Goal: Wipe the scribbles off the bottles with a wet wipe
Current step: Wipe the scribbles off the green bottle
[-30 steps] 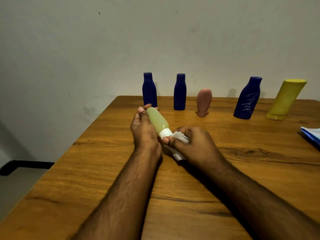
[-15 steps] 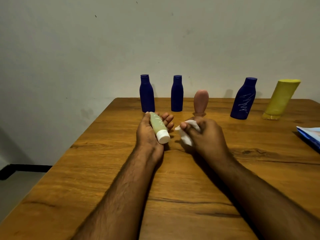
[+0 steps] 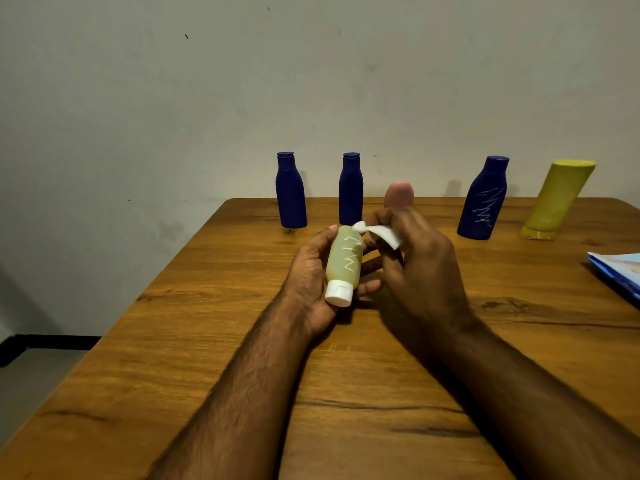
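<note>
Bare wooden table (image 3: 214, 341) open from 3 round to 9 o'clock of both hands. Blocked at 12 o'clock by blue bottles (image 3: 291, 192), pink tube (image 3: 399, 194), scribbled blue bottle (image 3: 483, 199), leaning yellow bottle (image 3: 557, 199). At 3 o'clock, blue packet (image 3: 620, 275) on the edge.
</note>
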